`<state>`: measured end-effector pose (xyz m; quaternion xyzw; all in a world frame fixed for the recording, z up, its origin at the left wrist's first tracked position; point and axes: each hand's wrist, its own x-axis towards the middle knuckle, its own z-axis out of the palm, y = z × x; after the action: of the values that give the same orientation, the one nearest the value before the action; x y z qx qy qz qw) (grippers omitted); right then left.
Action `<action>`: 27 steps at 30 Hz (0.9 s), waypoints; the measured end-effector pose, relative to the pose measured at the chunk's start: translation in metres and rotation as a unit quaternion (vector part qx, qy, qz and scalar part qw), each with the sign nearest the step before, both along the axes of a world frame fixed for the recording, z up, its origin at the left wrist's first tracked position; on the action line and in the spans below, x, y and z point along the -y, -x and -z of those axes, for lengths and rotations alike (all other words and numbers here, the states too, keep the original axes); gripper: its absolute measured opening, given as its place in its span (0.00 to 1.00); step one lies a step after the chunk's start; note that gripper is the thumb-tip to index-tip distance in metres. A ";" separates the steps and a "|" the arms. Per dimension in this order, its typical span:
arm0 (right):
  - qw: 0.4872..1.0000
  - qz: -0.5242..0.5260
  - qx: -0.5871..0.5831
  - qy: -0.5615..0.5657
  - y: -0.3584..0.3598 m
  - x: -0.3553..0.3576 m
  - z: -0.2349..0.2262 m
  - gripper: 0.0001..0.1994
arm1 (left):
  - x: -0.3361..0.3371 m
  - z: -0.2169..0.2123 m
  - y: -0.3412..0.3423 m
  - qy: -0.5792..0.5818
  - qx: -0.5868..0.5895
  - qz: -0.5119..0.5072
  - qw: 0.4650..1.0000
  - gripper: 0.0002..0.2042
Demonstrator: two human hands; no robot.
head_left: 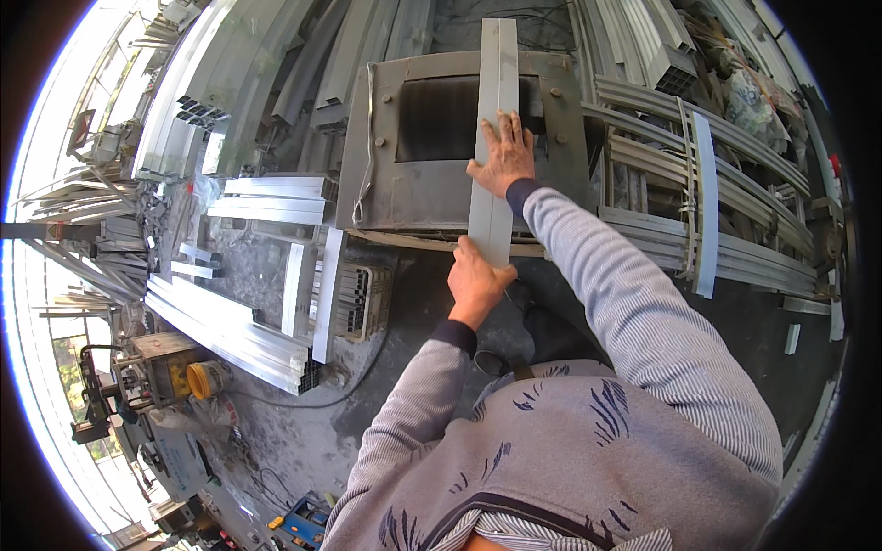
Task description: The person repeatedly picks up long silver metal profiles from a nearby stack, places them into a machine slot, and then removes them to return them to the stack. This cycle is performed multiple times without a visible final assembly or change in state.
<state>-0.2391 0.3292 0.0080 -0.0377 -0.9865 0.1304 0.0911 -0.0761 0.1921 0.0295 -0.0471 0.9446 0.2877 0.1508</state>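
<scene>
A long silvery metal bar (pixel 491 207) lies lengthwise across the dark metal machine (pixel 432 197), over the machine's rectangular opening with a dark surface inside. My left hand (pixel 476 283) is closed around the bar's near end, its thumb at the right side. The underside of that grip is hidden. Farther up, my right hand (pixel 507 158) rests on top of the bar with fingers spread and thumb toward the left edge. The bar's far end sticks out past the machine's back edge.
Stacked metal profiles (pixel 243 317) lie on the floor to the left, beside a plastic crate (pixel 375 303). Bundled long bars (pixel 643 165) fill the right side. A yellow bucket (pixel 204 378) stands at the lower left, and a cable (pixel 303 402) crosses the floor.
</scene>
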 end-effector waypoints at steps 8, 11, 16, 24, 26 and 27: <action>1.000 -0.024 0.003 0.020 -0.101 0.033 0.019 0.42 | 0.032 0.031 -0.097 0.008 0.032 0.003 0.999 0.40; 0.999 -0.031 0.002 0.026 -0.127 0.039 0.024 0.42 | 0.040 0.037 -0.124 0.011 0.042 0.000 0.999 0.41; 0.999 -0.031 -0.006 0.044 -0.161 0.050 0.028 0.43 | 0.054 0.045 -0.157 0.015 0.042 0.008 0.999 0.41; 0.997 -0.044 0.047 0.042 -0.225 0.079 0.047 0.45 | 0.080 0.059 -0.217 0.003 0.062 -0.027 0.998 0.38; 0.997 -0.051 0.040 0.045 -0.239 0.090 0.054 0.46 | 0.090 0.061 -0.234 0.003 0.065 -0.041 0.997 0.38; 0.996 -0.056 0.035 0.058 -0.246 0.094 0.057 0.46 | 0.096 0.062 -0.241 0.002 0.066 -0.045 0.997 0.37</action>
<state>0.0072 0.2348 -0.0486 0.0078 -0.9804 0.1911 0.0469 0.1649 0.0965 -0.0322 -0.1091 0.9299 0.2887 0.2000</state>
